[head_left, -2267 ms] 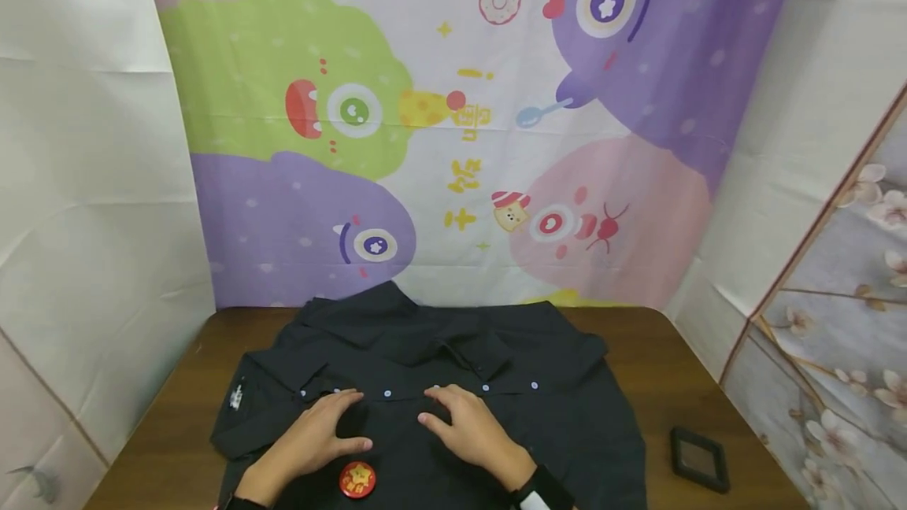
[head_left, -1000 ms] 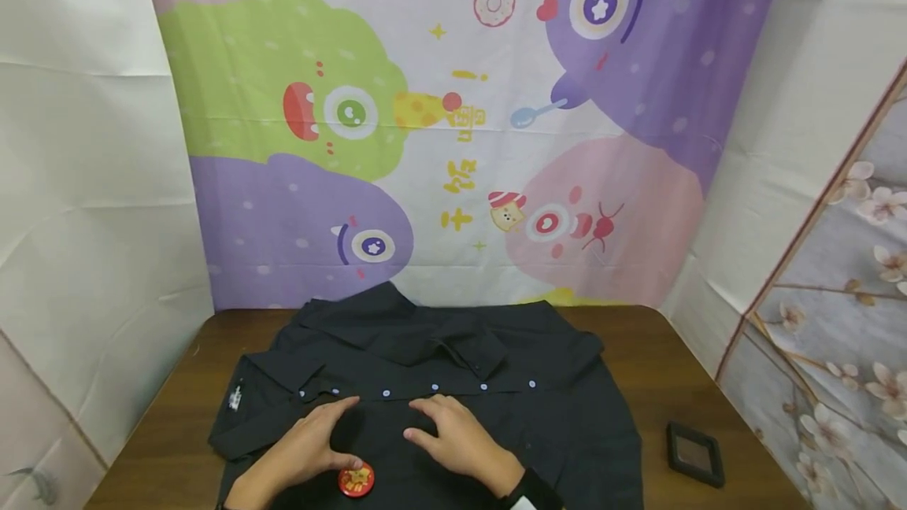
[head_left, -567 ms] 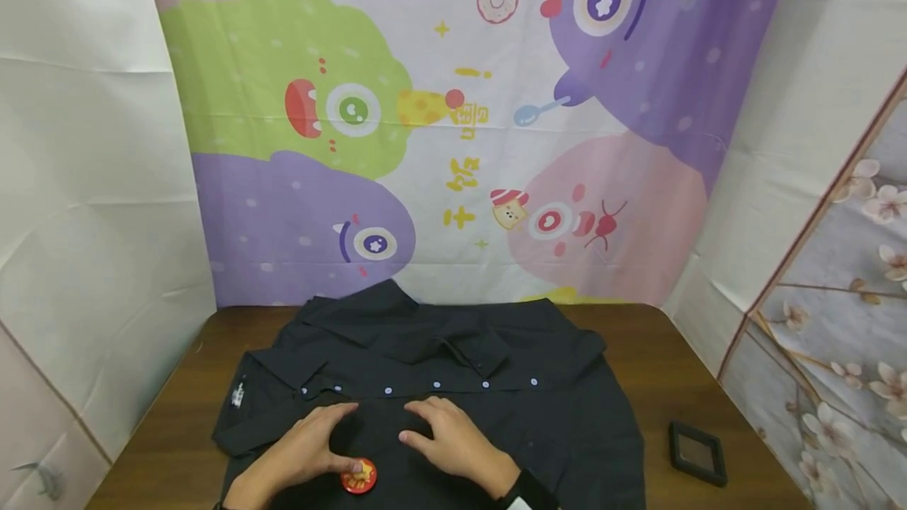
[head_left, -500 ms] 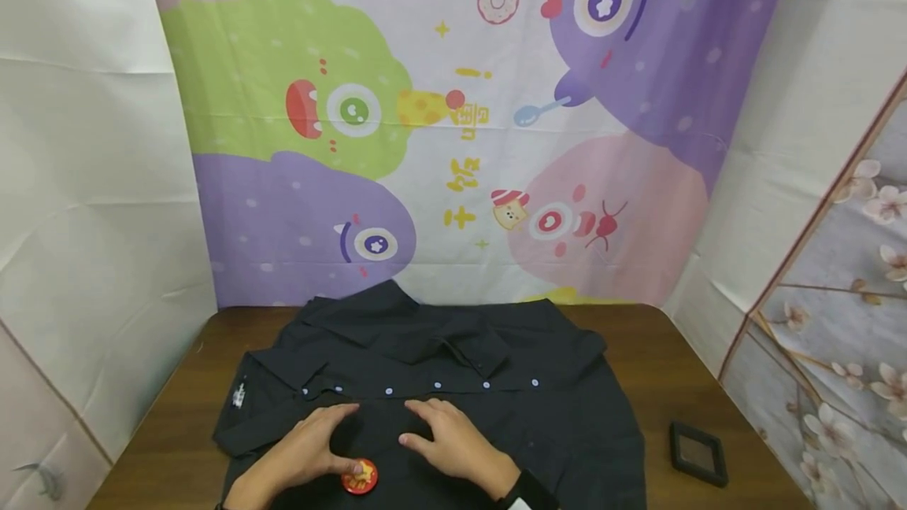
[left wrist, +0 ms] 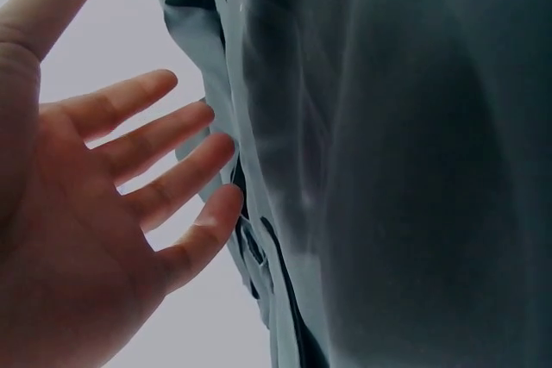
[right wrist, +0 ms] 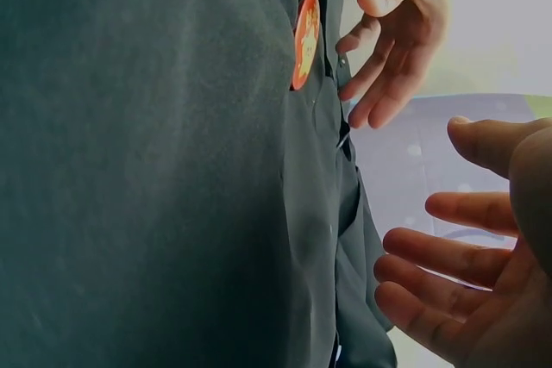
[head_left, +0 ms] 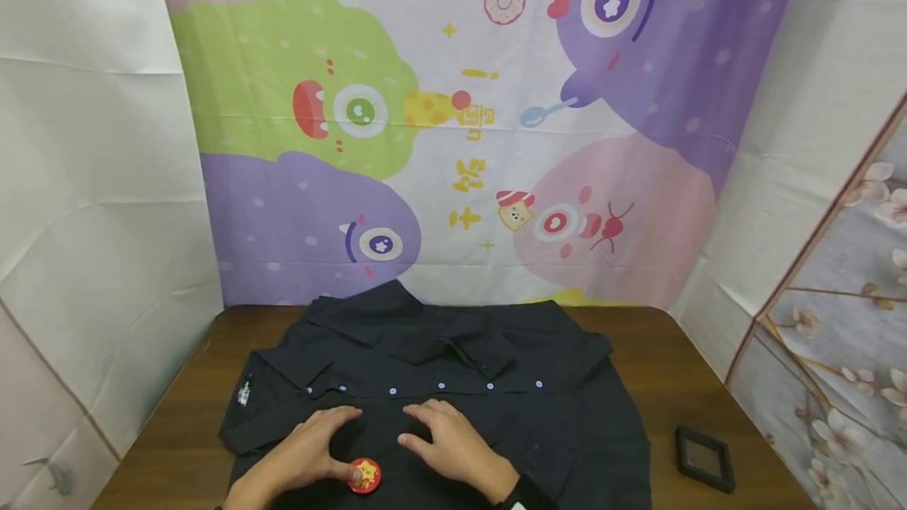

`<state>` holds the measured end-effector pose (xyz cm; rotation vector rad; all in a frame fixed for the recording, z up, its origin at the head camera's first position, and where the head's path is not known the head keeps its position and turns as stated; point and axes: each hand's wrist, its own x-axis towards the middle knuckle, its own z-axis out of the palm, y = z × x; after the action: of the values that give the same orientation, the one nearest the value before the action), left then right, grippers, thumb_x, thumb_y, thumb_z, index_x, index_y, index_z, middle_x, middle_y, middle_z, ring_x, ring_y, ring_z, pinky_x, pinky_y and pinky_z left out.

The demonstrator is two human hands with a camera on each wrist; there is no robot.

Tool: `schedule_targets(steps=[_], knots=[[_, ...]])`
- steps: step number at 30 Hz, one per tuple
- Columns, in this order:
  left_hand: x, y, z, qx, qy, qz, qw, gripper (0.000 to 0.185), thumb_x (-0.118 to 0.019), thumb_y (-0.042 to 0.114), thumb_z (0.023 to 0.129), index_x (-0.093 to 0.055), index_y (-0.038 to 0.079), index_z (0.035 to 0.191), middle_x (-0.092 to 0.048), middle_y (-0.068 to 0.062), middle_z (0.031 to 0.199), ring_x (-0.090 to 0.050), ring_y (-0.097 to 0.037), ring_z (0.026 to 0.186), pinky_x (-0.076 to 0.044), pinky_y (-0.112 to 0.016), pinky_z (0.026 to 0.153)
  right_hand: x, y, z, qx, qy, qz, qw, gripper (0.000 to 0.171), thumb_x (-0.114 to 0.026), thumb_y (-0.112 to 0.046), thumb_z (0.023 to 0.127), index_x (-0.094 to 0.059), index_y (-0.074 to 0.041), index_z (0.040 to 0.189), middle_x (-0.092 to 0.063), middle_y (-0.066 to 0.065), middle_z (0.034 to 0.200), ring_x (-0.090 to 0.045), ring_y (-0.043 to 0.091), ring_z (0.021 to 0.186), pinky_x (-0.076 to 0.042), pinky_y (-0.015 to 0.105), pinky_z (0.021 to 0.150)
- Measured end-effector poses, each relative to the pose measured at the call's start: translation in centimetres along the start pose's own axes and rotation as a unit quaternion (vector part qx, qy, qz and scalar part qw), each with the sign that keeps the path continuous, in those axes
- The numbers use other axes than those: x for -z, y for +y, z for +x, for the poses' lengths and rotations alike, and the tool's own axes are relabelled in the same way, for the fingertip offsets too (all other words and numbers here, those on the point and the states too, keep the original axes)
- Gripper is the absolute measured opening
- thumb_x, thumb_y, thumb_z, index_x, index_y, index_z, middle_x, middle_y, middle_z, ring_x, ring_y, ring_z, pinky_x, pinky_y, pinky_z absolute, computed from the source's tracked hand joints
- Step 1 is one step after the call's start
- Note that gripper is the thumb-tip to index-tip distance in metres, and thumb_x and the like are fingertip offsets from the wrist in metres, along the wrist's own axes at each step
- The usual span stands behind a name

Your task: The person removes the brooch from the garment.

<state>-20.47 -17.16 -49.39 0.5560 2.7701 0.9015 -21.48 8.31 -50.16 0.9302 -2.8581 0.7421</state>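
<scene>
A dark button-up shirt (head_left: 581,431) lies spread on the table, a row of pale buttons across it. On the shirt lies a round red badge (head_left: 368,478) with a yellow star figure; the right wrist view shows the badge (right wrist: 306,40) from a low angle. My left hand (head_left: 309,449) hovers over the cloth with relaxed fingers, its thumb overlapping the badge's left edge in the head view. In the right wrist view a gap shows between that hand and the badge. To the right, my right hand (head_left: 455,443) is also held over the shirt, fingers spread, holding nothing.
A small black square frame (head_left: 705,459) lies on the brown wooden table (head_left: 683,368) at the right. Behind the table hangs a cloth with cartoon monsters (head_left: 482,140). White sheeting (head_left: 92,179) stands at the left, and a flower-patterned panel (head_left: 850,352) at the right.
Since the earliest frame, both hands have come slightly nearer the body, and the right one has shifted left. The left thumb has moved over the badge's edge. The shirt and badge have stayed put.
</scene>
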Motion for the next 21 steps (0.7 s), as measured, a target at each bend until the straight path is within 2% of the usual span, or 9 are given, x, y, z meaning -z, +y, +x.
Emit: schedule_targets(steps=[9,21], knots=[[-0.09,-0.39,-0.02,0.018,-0.015,-0.012,0.9996,0.094,-0.088,0.047,0.061,-0.052,0.002,0.135,-0.055,-0.019,0.136,-0.050,-0.041,0.124,-0.039,-0.065,0.097,-0.38,-0.30,-0.04,0.005,-0.009,0.005,1.000,0.046,-0.058,-0.046,0.095,-0.063,-0.013,0.127,-0.067,0.001,0.111,-0.059,0.009,0.103,-0.051,0.028,0.089],[-0.40,-0.81,-0.37,0.023,-0.038,-0.028,0.9986,0.089,-0.087,0.047,0.064,-0.053,0.002,0.134,-0.055,-0.019,0.135,-0.050,-0.041,0.123,-0.040,-0.066,0.097,-0.87,-0.80,0.19,0.019,-0.014,0.009,1.000,0.045,-0.059,-0.045,0.095,-0.063,-0.013,0.127,-0.067,0.001,0.114,-0.060,0.010,0.105,-0.052,0.029,0.089]])
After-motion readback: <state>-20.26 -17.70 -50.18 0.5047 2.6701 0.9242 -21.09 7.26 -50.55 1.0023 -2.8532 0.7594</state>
